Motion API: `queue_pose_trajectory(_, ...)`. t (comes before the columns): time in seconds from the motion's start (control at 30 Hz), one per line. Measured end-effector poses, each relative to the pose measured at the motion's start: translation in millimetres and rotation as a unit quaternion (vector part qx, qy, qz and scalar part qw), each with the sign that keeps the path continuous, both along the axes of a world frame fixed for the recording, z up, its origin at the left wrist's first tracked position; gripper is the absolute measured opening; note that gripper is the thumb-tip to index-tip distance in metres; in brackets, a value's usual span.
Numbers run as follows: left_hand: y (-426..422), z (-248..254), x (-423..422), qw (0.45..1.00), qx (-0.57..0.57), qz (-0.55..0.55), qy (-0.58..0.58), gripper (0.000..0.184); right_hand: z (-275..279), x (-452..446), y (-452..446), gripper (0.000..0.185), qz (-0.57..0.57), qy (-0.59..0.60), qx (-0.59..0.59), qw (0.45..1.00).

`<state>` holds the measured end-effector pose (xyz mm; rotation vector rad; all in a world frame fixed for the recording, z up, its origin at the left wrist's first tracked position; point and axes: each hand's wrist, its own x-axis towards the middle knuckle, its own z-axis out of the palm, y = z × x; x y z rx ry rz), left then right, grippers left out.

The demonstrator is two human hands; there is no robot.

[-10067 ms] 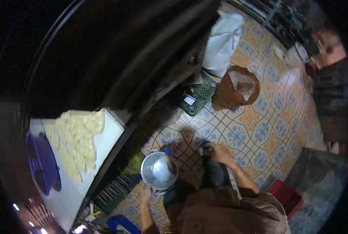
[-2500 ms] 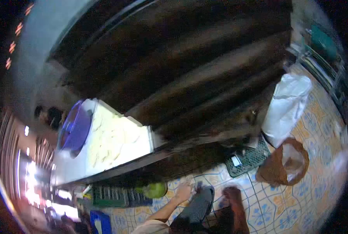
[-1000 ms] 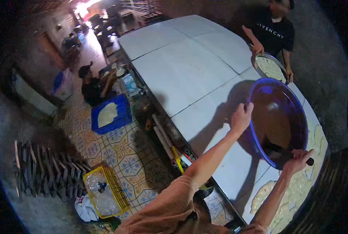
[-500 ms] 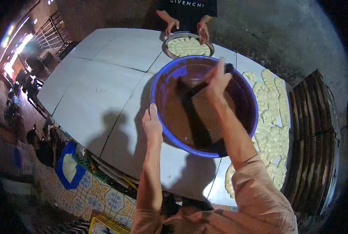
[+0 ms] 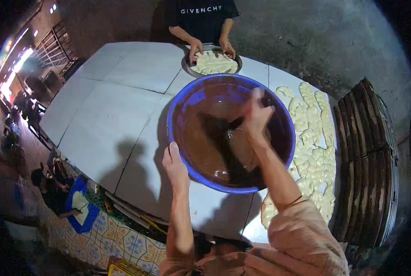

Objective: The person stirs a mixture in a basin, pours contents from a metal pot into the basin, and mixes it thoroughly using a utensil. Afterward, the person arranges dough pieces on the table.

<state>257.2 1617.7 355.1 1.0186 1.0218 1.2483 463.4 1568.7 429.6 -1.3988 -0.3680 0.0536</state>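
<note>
A round blue basin (image 5: 171, 133) of brown liquid (image 5: 205, 156) stands on the white table. My left hand (image 5: 174, 164) grips the basin's near left rim, with the thumb laid over the edge. Over the liquid, my right hand (image 5: 257, 117) is closed around a dark-handled tool (image 5: 235, 123) that slants down to the left. Motion blurs the fingers, and the tool's lower end is lost in the dark liquid and shadow. Right of the basin lie many pale twisted dough pieces (image 5: 313, 138), packed close together.
Across the table (image 5: 104, 110), a person in a black shirt (image 5: 201, 20) has both hands at a round metal pan (image 5: 188, 69) of pale dough. Stacked dark trays (image 5: 364, 165) stand at the right. At lower left, another person (image 5: 53, 191) reaches to a blue container (image 5: 86, 220) on the patterned floor.
The view has shifted slightly. My right hand has moved lower within the basin, and the tool's handle has swung with it. My left hand keeps its hold on the rim.
</note>
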Motion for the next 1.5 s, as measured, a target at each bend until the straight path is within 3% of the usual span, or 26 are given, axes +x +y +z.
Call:
queue_pose_trajectory(0.07, -1.0, 0.2, -3.3, 1.0, 0.012, -0.009, 0.023, 0.038, 12.2, -76.1, -9.3, 0.035, 0.127, -0.039, -0.034, 0.991)
queue_pose_trajectory(0.13, 0.1, 3.5, -5.5, 0.999, 0.015, -0.017, 0.04, 0.038, 18.9, -100.1, -60.4, 0.02, 0.171, -0.346, -0.026, 0.922)
queue_pose_trajectory(0.17, -1.4, 7.4, -6.3, 0.999, 0.011, -0.017, 0.045, 0.038, 20.6, -100.3, -84.6, 0.014, 0.143, -0.364, -0.022, 0.92)
queue_pose_trajectory(0.27, 2.1, 1.5, -4.7, 0.999, 0.005, 0.012, 0.047, 0.037, 20.1, -36.5, -90.5, 0.042, -0.014, -0.035, 0.08, 0.996)
queue_pose_trajectory(0.33, 0.6, 1.2, -0.5, 0.999, 0.01, 0.011, 0.037, 0.037, 20.9, 14.1, -56.3, 0.04, -0.033, -0.01, 0.135, 0.99)
queue_pose_trajectory(0.4, -2.6, 3.0, 1.4, 1.0, -0.001, -0.006, 0.011, 0.038, -7.0, 54.1, -2.6, 0.035, -0.066, -0.07, 0.004, 0.995)
queue_pose_trajectory(0.43, -3.6, 3.5, -1.3, 1.0, -0.006, -0.013, 0.0, 0.038, -11.6, 47.9, 33.4, 0.034, -0.059, -0.004, 0.095, 0.994)
queue_pose_trajectory(0.47, -1.2, 4.4, -3.2, 1.0, -0.009, -0.016, -0.015, 0.039, -14.1, 20.6, 44.9, 0.036, -0.016, -0.079, 0.062, 0.995)
queue_pose_trajectory(0.57, 5.2, -14.1, -7.3, 1.0, 0.008, -0.023, 0.014, 0.042, 3.5, -70.6, -3.8, 0.028, 0.31, 0.0, 0.025, 0.95)
queue_pose_trajectory(0.6, 4.8, -12.8, -8.0, 0.999, 0.005, -0.035, 0.021, 0.043, 6.5, -75.3, -33.2, 0.027, 0.326, -0.107, -0.057, 0.938)
queue_pose_trajectory(0.67, 7.1, -18.8, -6.3, 0.999, 0.012, -0.014, 0.037, 0.038, -3.8, -41.5, -84.5, 0.026, 0.07, -0.379, -0.148, 0.911)
queue_pose_trajectory(0.7, 3.1, -8.2, -8.9, 0.999, 0.0, -0.023, 0.035, 0.037, -9.0, -11.8, -97.7, 0.027, -0.039, -0.357, -0.168, 0.918)
queue_pose_trajectory(0.77, -2.2, 12.4, -8.2, 0.999, -0.024, -0.027, 0.027, 0.032, 10.6, 38.8, -89.5, 0.031, 0.029, 0.001, 0.036, 0.999)
queue_pose_trajectory(0.83, -0.2, 6.5, -9.6, 0.999, -0.024, -0.039, 0.013, 0.031, -1.2, 101.6, -39.6, 0.038, -0.154, -0.23, -0.081, 0.958)
queue_pose_trajectory(0.9, 0.0, 5.6, -6.7, 0.999, -0.033, -0.037, -0.016, 0.03, 3.1, 125.2, 23.3, 0.031, -0.265, -0.339, -0.184, 0.884)
queue_pose_trajectory(0.97, -1.4, 10.5, -6.7, 0.997, -0.04, -0.045, -0.039, 0.03, -5.9, 116.3, 82.0, 0.028, -0.137, -0.248, -0.093, 0.955)
queue_pose_trajectory(1.03, -2.5, 11.7, -4.6, 0.999, -0.034, -0.015, -0.01, 0.032, 12.1, 50.0, 110.9, 0.029, 0.084, -0.02, -0.001, 0.996)
queue_pose_trajectory(1.1, -5.6, 12.9, -6.6, 0.998, -0.046, -0.03, -0.013, 0.034, 0.2, -11.5, 73.8, 0.026, 0.247, -0.4, -0.071, 0.88)
queue_pose_trajectory(1.13, -3.1, 12.7, -6.6, 0.998, -0.051, -0.035, -0.021, 0.035, 18.2, -42.5, 40.1, 0.023, 0.352, -0.388, -0.067, 0.849)
queue_pose_trajectory(1.17, 0.7, 3.4, -9.2, 0.997, -0.025, -0.019, 0.066, 0.036, 26.1, -54.7, 2.9, 0.024, 0.379, -0.436, -0.121, 0.807)
queue_pose_trajectory(1.2, 1.0, 2.3, -9.5, 0.998, -0.026, -0.029, 0.046, 0.035, 45.3, -54.2, -33.2, 0.025, 0.436, -0.377, -0.268, 0.772)
queue_pose_trajectory(1.23, 0.4, 4.4, -8.2, 0.999, -0.026, -0.037, 0.027, 0.034, 21.4, -33.9, -57.7, 0.027, 0.453, -0.285, -0.136, 0.834)
queue_pose_trajectory(1.33, 0.8, 6.9, -11.7, 0.998, -0.021, -0.048, 0.027, 0.031, 25.6, 25.8, -56.7, 0.04, 0.142, -0.092, -0.023, 0.985)
queue_pose_trajectory(1.4, 0.5, 3.8, -8.3, 0.999, -0.019, -0.043, 0.021, 0.03, 5.6, 90.5, -15.9, 0.048, 0.127, -0.04, 0.06, 0.989)
queue_pose_trajectory(1.47, 0.0, 2.5, -6.4, 0.999, -0.023, -0.008, 0.048, 0.03, 19.3, 71.7, 48.4, 0.052, -0.035, -0.057, -0.108, 0.992)
queue_pose_trajectory(1.5, 3.1, -7.4, -5.5, 0.999, -0.022, -0.002, 0.043, 0.03, 14.1, 54.8, 74.0, 0.051, 0.029, -0.067, -0.014, 0.997)
